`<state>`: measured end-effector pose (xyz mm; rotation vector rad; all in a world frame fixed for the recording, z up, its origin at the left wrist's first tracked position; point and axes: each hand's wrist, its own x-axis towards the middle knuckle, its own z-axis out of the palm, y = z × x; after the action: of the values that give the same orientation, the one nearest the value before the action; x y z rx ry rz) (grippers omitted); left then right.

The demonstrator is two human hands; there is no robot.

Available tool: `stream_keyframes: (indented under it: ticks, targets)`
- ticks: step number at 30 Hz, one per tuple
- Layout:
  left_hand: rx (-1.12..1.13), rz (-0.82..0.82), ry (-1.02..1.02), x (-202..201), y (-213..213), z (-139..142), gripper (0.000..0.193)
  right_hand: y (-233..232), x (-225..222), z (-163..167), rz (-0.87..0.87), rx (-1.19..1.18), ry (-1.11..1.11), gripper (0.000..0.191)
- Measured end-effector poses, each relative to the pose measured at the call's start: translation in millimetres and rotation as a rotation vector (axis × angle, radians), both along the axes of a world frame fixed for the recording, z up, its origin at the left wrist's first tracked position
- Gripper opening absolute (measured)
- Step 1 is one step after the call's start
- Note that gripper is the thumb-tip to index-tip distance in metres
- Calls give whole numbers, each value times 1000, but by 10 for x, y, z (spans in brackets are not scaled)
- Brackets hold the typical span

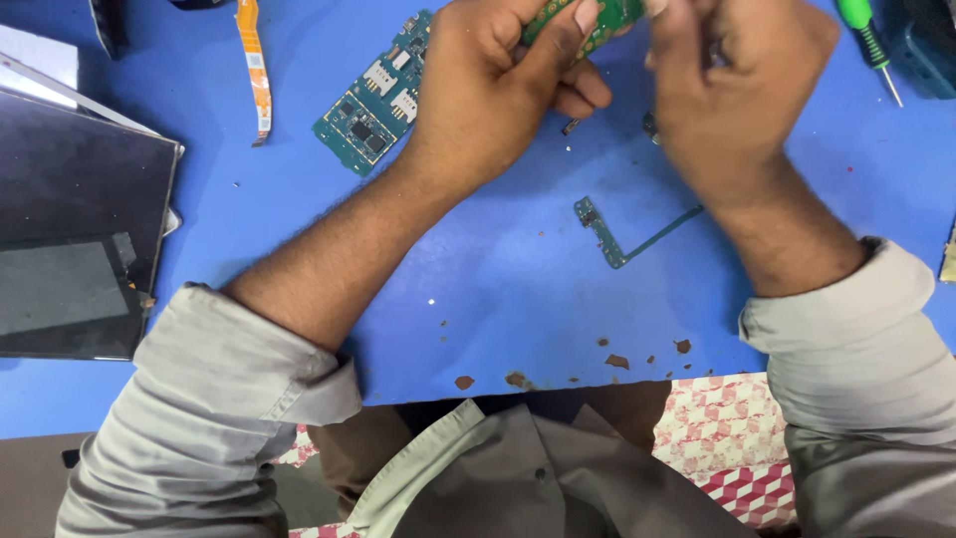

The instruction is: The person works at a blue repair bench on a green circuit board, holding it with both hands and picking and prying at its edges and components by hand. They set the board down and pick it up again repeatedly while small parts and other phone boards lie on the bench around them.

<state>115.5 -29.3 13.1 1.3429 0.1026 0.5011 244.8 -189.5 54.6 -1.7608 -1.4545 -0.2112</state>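
**Both hands on a small green board at the top of the frame**

Blue counter (518, 289) filled most of the view, chipped along its near edge, where brown flecks showed. At top centre, the left hand (493, 85) was clenched around a small green board (597, 22), its thumb pressed along the board's face. The right hand (732, 85) was raised just beside it, fingers curled toward the same board; the blur and the back of the hand hid whether those fingers actually pinched it, so I cannot tell its grip. The board was held up off the counter, between the two hands, partly cut off by the frame's top edge.

Left of the left hand, a larger circuit board (373, 100) lay flat on the counter, tilted. Further left lay an orange flex ribbon (254, 65). Below the hands, in mid-frame, lay a thin L-shaped green strip (612, 239). A green-handled screwdriver (866, 40) lay at upper right. A dark glass panel (75, 239) rested at the left edge. Grey sleeves (209, 399) covered both forearms up to the rolled cuffs.
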Motion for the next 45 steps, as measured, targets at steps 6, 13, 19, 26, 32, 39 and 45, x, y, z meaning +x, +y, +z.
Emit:
stream_keyframes:
  ticks: [6,13,19,26,32,39,45]
  targets:
    - [57,-10,2,-10,3,13,23,-38,65,-4,-57,-1,-46,24]
    - [71,-3,-18,-27,5,20,28,-83,120,-41,-92,3,-162,22]
    - [73,9,-24,-21,-1,7,30,-101,137,-26,-183,-54,-170,25]
    - [96,18,-15,-18,-12,22,28,-102,120,3,-120,-1,-179,16]
    - [80,22,25,-17,-21,38,26,-121,124,-10,-130,-12,-163,17]
    - [61,8,10,-24,-29,67,24,-93,105,2,-98,30,-146,18]
    - [82,2,12,-38,-26,91,22,-70,73,29,-84,44,-125,16]
